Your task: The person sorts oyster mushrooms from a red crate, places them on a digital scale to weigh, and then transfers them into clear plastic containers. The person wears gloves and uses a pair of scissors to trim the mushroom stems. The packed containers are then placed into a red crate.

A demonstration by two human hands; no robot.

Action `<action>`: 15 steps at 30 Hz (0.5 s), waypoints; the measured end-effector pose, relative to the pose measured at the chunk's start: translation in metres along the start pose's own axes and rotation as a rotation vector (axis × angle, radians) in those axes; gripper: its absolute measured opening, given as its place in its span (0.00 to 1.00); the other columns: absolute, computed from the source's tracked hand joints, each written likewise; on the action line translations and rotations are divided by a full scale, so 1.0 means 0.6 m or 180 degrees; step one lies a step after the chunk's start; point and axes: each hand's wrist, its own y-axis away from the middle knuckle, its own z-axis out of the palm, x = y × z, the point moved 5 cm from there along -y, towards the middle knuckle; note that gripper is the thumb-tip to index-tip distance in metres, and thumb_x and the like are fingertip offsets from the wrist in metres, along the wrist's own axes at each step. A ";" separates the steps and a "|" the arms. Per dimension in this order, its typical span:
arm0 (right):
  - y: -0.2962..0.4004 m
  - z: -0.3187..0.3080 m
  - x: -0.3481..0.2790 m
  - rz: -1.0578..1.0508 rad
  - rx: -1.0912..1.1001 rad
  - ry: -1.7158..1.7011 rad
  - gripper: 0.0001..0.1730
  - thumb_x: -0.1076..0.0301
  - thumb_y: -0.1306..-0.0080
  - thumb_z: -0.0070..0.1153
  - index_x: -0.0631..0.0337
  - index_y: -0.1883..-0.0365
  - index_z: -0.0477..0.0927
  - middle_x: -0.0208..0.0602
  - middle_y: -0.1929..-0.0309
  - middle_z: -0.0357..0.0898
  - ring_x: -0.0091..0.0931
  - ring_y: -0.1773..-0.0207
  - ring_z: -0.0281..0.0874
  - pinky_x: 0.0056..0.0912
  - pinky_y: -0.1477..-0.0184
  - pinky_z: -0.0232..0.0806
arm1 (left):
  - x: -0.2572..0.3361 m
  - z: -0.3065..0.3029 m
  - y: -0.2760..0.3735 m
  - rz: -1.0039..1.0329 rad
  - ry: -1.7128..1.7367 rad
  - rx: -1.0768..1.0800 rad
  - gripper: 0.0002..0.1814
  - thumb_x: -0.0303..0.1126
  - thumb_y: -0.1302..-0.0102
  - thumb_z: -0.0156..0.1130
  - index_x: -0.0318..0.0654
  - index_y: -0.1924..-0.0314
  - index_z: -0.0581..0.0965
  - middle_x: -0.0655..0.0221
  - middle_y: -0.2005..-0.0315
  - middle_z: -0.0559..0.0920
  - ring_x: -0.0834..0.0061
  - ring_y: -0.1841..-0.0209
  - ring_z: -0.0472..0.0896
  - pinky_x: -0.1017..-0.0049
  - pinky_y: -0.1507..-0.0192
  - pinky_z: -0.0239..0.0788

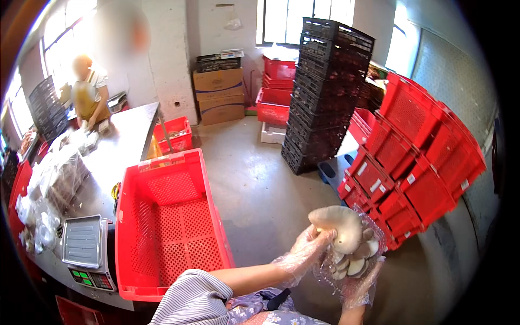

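Note:
My left hand (310, 248), in a thin clear plastic glove, grips a large pale oyster mushroom (345, 231) by its stem side. Gloved the same way, my right hand (363, 280) supports a clear plastic bag (380, 233) from below. Inside or on that plastic sits a cluster of smaller grey-white oyster mushrooms (355, 260); the large cap overlaps them and hides part of the bag's opening. Both hands are out over the floor, to the right of a big red perforated crate (183, 219), whose visible inside holds nothing.
A digital scale (83, 243) and plastic-wrapped packs (61, 174) sit on the metal table (130, 126). Stacked red crates (406, 162) rise close on my right, behind them a tall black crate stack (321, 93). Another person (91, 93) works across the table. Cardboard boxes (219, 95) line the wall.

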 end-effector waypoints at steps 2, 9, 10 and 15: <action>-0.057 0.017 -0.020 -0.0021 0.0121 -0.0019 0.43 0.33 0.29 0.42 0.54 0.26 0.58 0.37 0.26 0.58 0.36 0.27 0.58 0.46 0.28 0.55 | 0.000 0.012 -0.049 -0.0196 0.0041 0.0183 0.22 0.42 0.28 0.61 0.40 0.40 0.71 0.74 0.56 0.80 0.84 0.56 0.77 0.81 0.59 0.70; -0.283 -0.076 -0.018 0.0008 0.0547 0.0186 0.41 0.36 0.28 0.41 0.56 0.27 0.60 0.39 0.27 0.59 0.37 0.27 0.58 0.45 0.28 0.54 | -0.102 -0.010 -0.296 -0.0287 0.0427 0.0108 0.23 0.40 0.27 0.59 0.38 0.37 0.69 0.71 0.47 0.78 0.79 0.46 0.75 0.73 0.44 0.69; -0.324 -0.084 -0.008 0.0079 0.0554 0.0214 0.40 0.37 0.28 0.41 0.56 0.27 0.60 0.40 0.27 0.59 0.37 0.27 0.58 0.45 0.28 0.54 | -0.101 -0.021 -0.334 -0.0253 0.0375 0.0258 0.23 0.39 0.27 0.59 0.37 0.38 0.70 0.71 0.48 0.79 0.80 0.46 0.75 0.73 0.44 0.69; -0.580 -0.067 0.056 0.0534 0.0216 0.0317 0.38 0.39 0.27 0.40 0.57 0.28 0.61 0.41 0.28 0.60 0.37 0.27 0.59 0.44 0.27 0.53 | -0.037 -0.100 -0.536 -0.0112 0.0336 0.0676 0.20 0.36 0.27 0.59 0.39 0.38 0.69 0.71 0.48 0.79 0.80 0.48 0.76 0.75 0.45 0.71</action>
